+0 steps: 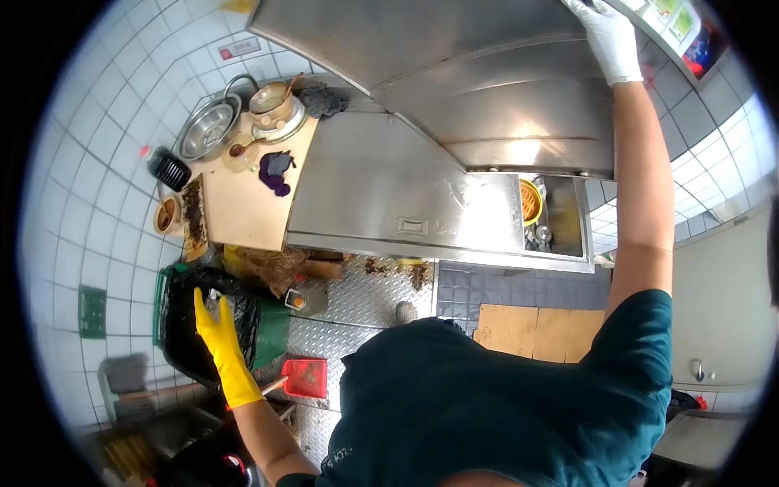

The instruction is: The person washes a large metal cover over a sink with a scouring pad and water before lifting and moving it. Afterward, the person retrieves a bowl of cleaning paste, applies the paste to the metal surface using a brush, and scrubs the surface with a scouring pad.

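two hands: left hand (216, 334), yellow-gloved; right hand (610, 40), white-gloved
left: fingers spread above one green bin (273, 334) with one black liner (182, 333)
right: at the upper right edge of one stainless-steel panel (503, 93); cannot tell whether it grips
panel: beyond one steel counter (365, 178)
counter's open end: one yellow bowl (531, 203)
pale tabletop (247, 213): one purple-and-grey cloth (276, 172)
floor: one red dustpan (305, 377) near the bin

This looks like a working kitchen: tiled walls (81, 203), a steel counter (365, 178), metal bowls (207, 130), a yellow bowl (539, 200), a bin (272, 333) and metal flooring (361, 294).
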